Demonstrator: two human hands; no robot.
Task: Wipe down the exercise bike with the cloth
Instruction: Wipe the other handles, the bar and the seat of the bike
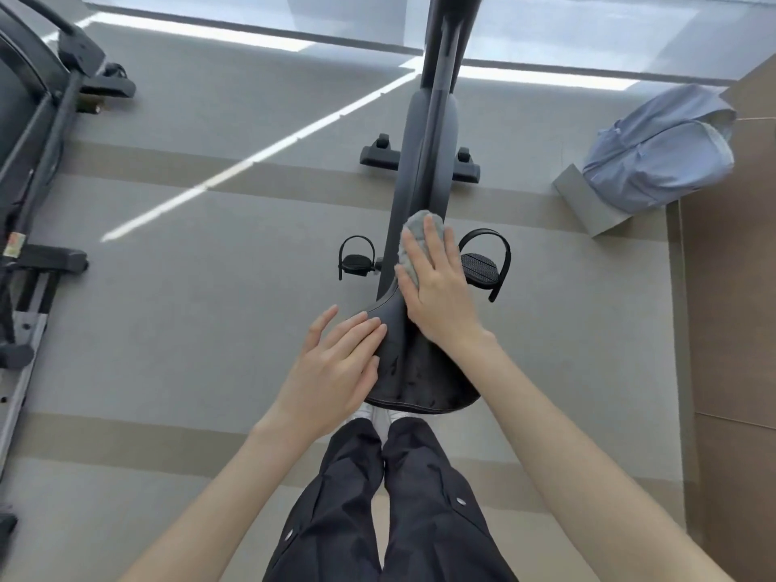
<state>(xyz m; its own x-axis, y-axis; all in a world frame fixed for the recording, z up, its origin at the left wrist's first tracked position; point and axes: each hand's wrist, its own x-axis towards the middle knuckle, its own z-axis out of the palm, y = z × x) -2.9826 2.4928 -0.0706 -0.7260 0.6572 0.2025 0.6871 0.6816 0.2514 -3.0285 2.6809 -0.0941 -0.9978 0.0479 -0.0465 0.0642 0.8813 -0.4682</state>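
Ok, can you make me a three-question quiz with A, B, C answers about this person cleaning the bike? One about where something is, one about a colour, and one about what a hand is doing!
1. Where is the cloth?
A. On the floor
B. Under the right hand at the saddle's nose
C. On the backpack

2. What colour is the backpack?
A. Light blue
B. Red
C. Yellow

3. What is the left hand doing?
A. Holding a bottle
B. Hanging at the person's side
C. Resting flat on the saddle

Answers:
1 B, grey cloth peeks out beneath the fingers.
2 A, it is pale blue, against the wall.
3 C, its fingers lie open on the seat's left edge.
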